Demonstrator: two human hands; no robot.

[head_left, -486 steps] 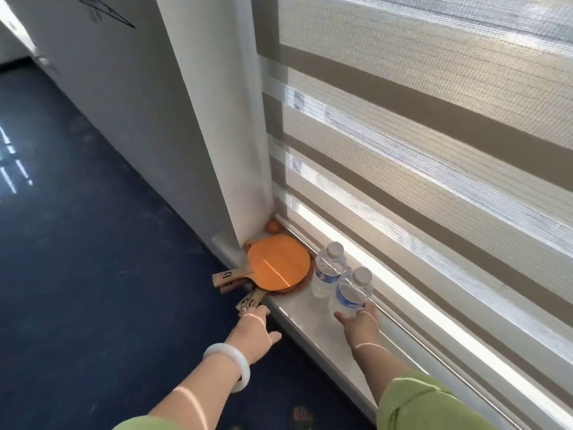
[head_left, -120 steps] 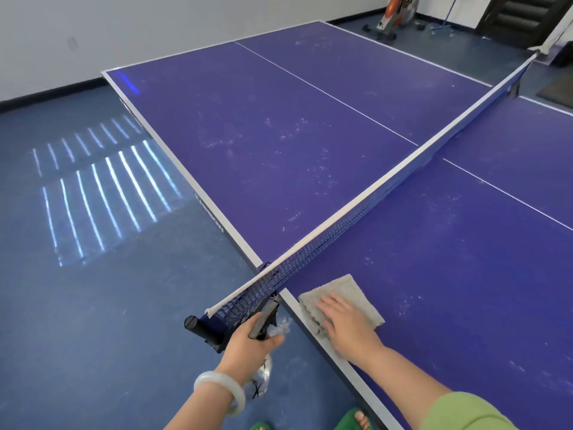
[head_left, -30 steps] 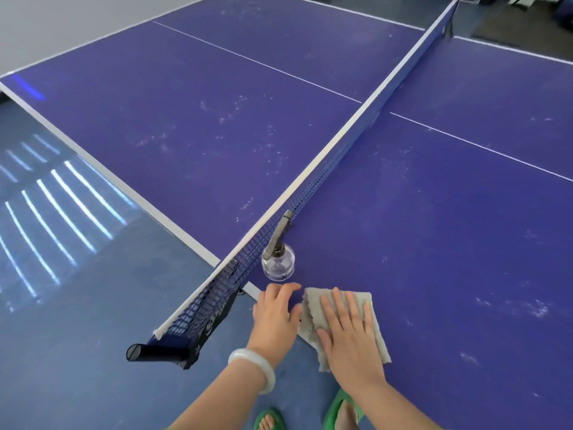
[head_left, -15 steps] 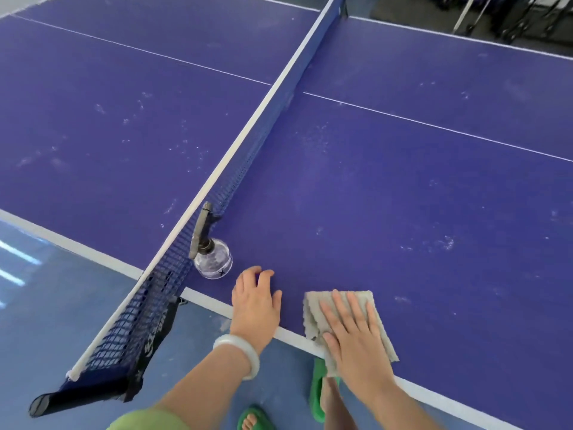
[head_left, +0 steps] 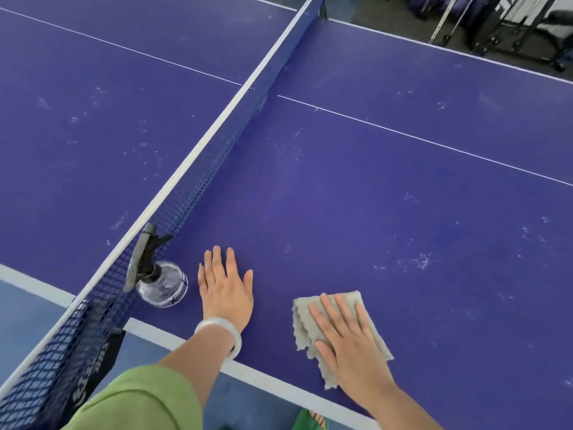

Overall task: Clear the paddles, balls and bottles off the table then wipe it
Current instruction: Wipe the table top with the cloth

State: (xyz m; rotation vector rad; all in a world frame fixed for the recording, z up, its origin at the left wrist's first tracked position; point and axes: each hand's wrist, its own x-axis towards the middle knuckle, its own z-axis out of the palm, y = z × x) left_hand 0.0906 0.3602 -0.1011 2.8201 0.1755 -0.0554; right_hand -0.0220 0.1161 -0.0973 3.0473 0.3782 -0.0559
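The purple table-tennis table (head_left: 387, 197) carries pale dusty smears. My right hand (head_left: 347, 339) lies flat, fingers straight, pressing a grey cloth (head_left: 350, 301) onto the table near its near edge. My left hand (head_left: 224, 287) rests flat on the table with fingers spread, a white bangle at the wrist. A clear spray bottle (head_left: 161, 282) with a dark trigger head stands just left of that hand, against the net (head_left: 192, 181).
The net runs from the near left corner to the far edge, splitting the table in two. Black metal stands (head_left: 508, 29) are on the floor beyond the far side. Blue floor (head_left: 21, 305) lies below the near edge.
My right hand has slid the cloth to the right and further onto the table. My left hand has moved forward from the table edge, flat beside the spray bottle.
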